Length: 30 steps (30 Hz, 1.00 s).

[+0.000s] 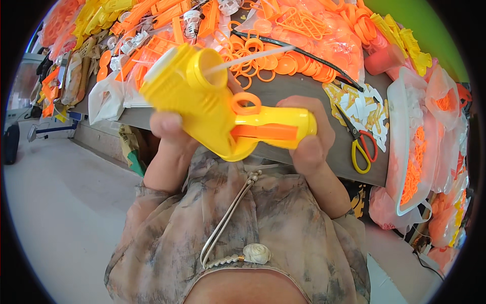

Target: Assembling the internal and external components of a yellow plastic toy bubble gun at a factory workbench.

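- Our worktop (pixel 298 93) is heaped with orange and yellow plastic parts; scissors (pixel 360 142) lie right.
- We hold the toy gun (pixel 223 114) above our lap: left hand (pixel 169 129) closed around its barrel, right hand (pixel 311 137) closed around its handle.
- It looks light, stiff, smooth; best gripped by the handle.

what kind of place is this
Probably a small toy-assembly workshop: a table heaped with loose orange plastic rings, clear bags of orange parts, and yellow-handled scissors.

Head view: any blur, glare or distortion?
Head view: strong fisheye with black corners; table edge bows. Yellow plastic toy gun with orange trigger, held by left hand and right hand, is sharp; mild glare on its barrel; even daylight.
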Tool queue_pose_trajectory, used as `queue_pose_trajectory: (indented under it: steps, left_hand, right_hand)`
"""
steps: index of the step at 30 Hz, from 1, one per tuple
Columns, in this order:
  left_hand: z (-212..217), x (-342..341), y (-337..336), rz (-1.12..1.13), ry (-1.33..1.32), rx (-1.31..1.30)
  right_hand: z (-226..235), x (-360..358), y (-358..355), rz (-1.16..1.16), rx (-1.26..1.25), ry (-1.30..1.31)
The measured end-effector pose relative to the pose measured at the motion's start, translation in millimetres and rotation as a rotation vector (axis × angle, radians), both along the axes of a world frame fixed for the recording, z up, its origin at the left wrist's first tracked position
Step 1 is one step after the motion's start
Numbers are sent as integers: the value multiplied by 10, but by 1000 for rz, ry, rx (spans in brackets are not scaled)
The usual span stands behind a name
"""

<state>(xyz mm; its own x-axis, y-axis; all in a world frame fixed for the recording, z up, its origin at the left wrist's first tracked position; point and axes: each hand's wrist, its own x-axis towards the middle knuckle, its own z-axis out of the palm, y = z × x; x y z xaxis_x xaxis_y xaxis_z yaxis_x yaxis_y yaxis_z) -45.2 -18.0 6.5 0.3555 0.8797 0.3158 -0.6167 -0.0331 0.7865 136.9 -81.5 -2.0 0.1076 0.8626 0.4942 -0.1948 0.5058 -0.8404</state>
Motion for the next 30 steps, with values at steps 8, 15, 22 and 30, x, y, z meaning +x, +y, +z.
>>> queue_pose_trajectory:
  steps: [8,15,22,30]
  left_hand:
    - [-66,21,166,-336,-434,-248]
    - [-114,-27,183,-304,-421,-243]
    - [-4,-29,166,-154,-219,-262]
    - [67,-88,522,-98,-564,-433]
  right_hand:
    - [198,-48,-122,-188,231,-488]
    - [473,161,-105,-71,117,-655]
    - [465,285,11,-84,-179,-619]
    - [59,66,39,172,-481,12]
